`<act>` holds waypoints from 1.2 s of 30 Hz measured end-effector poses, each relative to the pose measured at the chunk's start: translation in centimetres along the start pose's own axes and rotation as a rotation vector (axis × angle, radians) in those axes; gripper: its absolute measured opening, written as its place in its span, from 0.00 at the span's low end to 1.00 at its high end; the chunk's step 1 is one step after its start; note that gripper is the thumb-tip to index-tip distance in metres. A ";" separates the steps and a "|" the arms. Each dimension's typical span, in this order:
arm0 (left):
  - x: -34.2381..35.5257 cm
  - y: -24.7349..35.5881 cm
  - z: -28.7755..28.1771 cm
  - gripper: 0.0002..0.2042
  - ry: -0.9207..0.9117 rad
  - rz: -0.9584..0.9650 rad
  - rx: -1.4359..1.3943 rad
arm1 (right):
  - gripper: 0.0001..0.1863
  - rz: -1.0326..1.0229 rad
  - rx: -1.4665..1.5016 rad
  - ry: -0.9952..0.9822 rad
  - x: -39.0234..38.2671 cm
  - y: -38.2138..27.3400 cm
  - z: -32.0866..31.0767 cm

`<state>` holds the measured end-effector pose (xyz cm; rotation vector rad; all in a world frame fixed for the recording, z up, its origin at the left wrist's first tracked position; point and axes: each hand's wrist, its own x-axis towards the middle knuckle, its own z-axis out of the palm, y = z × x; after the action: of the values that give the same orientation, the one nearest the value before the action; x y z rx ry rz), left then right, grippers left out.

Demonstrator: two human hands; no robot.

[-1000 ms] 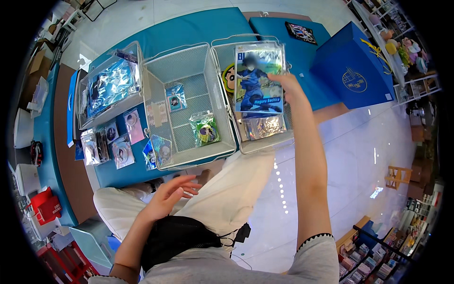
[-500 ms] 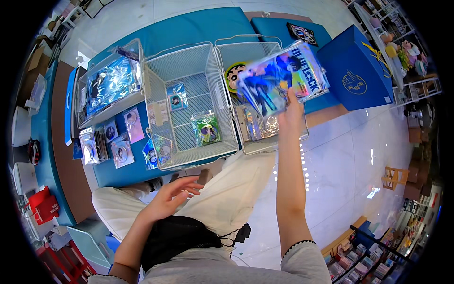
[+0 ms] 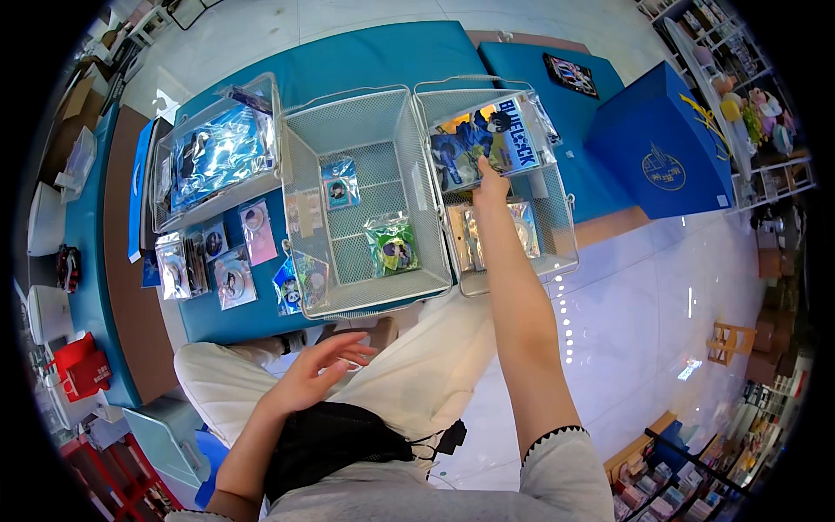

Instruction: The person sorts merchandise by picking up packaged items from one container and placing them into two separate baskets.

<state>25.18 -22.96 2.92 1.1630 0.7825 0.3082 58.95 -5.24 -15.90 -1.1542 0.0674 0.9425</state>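
My right hand (image 3: 490, 186) reaches into the right-hand wire basket (image 3: 557, 237), gripping the lower edge of a glossy illustrated folder (image 3: 478, 143). On its front is a blue-clad cartoon figure; it lies over the far half of that basket. Several small plastic-sleeved items (image 3: 513, 228) stand at the near end, partly behind my right wrist. My left hand (image 3: 323, 370) hovers over my lap, fingers apart, holding nothing. In the middle wire basket (image 3: 352, 291) lie a green sleeved item (image 3: 393, 246) and a small blue packet (image 3: 340, 184).
Shiny blue packets (image 3: 213, 157) fill the left wire basket (image 3: 277, 130). Sleeved badges and cards (image 3: 235, 278) lie before it on the teal bench (image 3: 365, 56). A large blue gift bag (image 3: 661, 139) stands at the right, near a dark printed packet (image 3: 571, 75).
My right hand has brought the illustrated folder left and down into the right basket, covering the round yellow-and-green cartoon item there. My left hand stays over my lap.
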 end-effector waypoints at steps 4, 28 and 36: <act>0.8 -0.4 0.1 0.20 -0.054 -0.001 0.023 | 0.18 -0.011 -0.306 0.047 -1.0 -1.6 0.0; 2.0 2.8 -21.3 0.11 1.027 0.383 0.768 | 0.21 0.254 -0.688 -0.253 -2.7 -6.6 -4.8; 7.5 1.8 -32.6 0.24 1.567 -0.217 1.084 | 0.14 0.086 -0.732 -0.144 0.2 -4.0 -3.8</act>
<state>8.26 5.08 -4.06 1.6997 2.6588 0.6510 63.25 -8.45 -14.75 -1.7560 -0.3764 1.1655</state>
